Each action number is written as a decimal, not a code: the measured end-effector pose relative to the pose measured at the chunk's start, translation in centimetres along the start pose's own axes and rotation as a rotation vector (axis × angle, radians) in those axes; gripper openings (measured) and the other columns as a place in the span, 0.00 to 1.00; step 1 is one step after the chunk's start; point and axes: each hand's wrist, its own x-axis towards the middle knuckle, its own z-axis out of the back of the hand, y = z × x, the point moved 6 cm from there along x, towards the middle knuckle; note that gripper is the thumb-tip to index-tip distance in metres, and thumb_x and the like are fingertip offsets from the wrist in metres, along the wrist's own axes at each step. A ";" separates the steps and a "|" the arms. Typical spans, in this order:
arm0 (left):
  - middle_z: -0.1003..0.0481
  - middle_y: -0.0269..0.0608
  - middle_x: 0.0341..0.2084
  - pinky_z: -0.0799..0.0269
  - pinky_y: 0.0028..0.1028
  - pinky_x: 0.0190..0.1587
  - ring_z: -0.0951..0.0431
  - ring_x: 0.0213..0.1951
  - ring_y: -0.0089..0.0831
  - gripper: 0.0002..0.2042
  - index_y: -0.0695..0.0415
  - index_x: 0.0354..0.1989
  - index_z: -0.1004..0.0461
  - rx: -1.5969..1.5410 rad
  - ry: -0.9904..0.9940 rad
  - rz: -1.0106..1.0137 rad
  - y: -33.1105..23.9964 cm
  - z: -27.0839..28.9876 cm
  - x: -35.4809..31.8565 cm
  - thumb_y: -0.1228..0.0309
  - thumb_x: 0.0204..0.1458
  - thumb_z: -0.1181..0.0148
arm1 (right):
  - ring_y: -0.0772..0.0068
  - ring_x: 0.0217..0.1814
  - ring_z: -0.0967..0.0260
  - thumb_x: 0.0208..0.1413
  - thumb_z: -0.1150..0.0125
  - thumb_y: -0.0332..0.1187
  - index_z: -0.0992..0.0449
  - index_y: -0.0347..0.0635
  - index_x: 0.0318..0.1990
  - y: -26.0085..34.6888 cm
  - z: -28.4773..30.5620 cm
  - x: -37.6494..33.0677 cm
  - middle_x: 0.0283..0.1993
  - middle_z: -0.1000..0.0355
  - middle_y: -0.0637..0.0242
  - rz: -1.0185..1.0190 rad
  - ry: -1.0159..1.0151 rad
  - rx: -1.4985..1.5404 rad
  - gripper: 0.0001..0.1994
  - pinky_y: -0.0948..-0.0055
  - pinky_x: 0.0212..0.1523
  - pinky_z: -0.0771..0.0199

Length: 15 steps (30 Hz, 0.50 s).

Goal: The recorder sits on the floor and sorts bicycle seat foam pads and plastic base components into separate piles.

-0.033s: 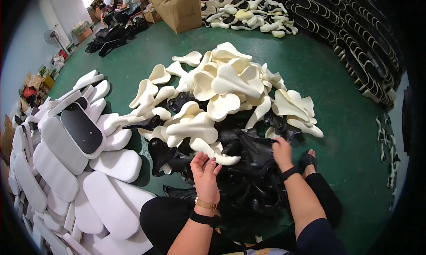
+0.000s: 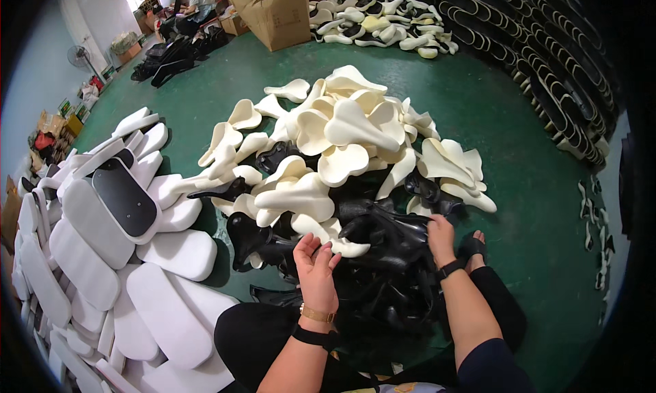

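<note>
My right hand (image 2: 441, 240) is closed on the right edge of a glossy black saddle-shaped piece (image 2: 395, 232), which lies on top of a heap of similar black pieces (image 2: 393, 290) in front of me. Nothing shows in my left hand (image 2: 317, 270), raised over the heap's left side with its fingers loosely bent and apart. Just beyond its fingertips lies a cream foam saddle pad (image 2: 350, 248). Farther out, a big pile of cream saddle pads (image 2: 362, 123) rests on the green floor, with some black pieces among them.
Long white rounded pads (image 2: 171, 314) are heaped at my left, one with a dark panel (image 2: 125, 198). A large cardboard box (image 2: 270, 14) and more pads (image 2: 383, 24) stand far off. Stacked black-and-cream parts (image 2: 553, 72) line the right wall. Another person (image 2: 198, 3) sits far left.
My right hand has shifted slightly right and toward me, and the black piece it grips has changed its angle. The left hand stays about where it was.
</note>
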 end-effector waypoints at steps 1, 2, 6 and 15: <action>0.39 0.43 0.53 0.29 0.38 0.52 0.32 0.52 0.34 0.21 0.57 0.59 0.42 0.004 0.040 0.006 0.6 -0.9 0.1 0.79 0.56 0.49 | 0.60 0.35 0.26 0.54 0.48 0.35 0.22 0.42 0.41 -4.6 1.8 0.1 0.33 0.24 0.63 -0.112 -0.032 0.228 0.12 0.66 0.34 0.26; 0.39 0.43 0.53 0.29 0.38 0.52 0.32 0.52 0.34 0.21 0.57 0.59 0.42 0.014 0.016 -0.011 0.3 0.1 0.4 0.79 0.56 0.49 | 0.63 0.35 0.27 0.56 0.48 0.37 0.23 0.42 0.43 -5.1 0.5 -1.9 0.34 0.24 0.64 -0.367 0.039 0.556 0.13 0.67 0.33 0.27; 0.39 0.44 0.53 0.28 0.35 0.51 0.31 0.52 0.32 0.21 0.58 0.59 0.42 0.064 0.019 0.006 0.8 0.3 0.4 0.78 0.56 0.49 | 0.76 0.28 0.35 0.60 0.49 0.41 0.26 0.45 0.43 -7.3 -2.4 -7.7 0.34 0.27 0.67 -0.790 0.239 1.236 0.12 0.77 0.26 0.36; 0.38 0.41 0.50 0.28 0.36 0.49 0.30 0.49 0.34 0.19 0.56 0.56 0.40 0.061 -0.040 -0.038 0.3 1.4 0.3 0.80 0.55 0.50 | 0.67 0.35 0.29 0.63 0.49 0.36 0.29 0.42 0.43 2.2 -15.4 -11.0 0.39 0.28 0.66 -0.641 0.546 0.940 0.08 0.62 0.39 0.22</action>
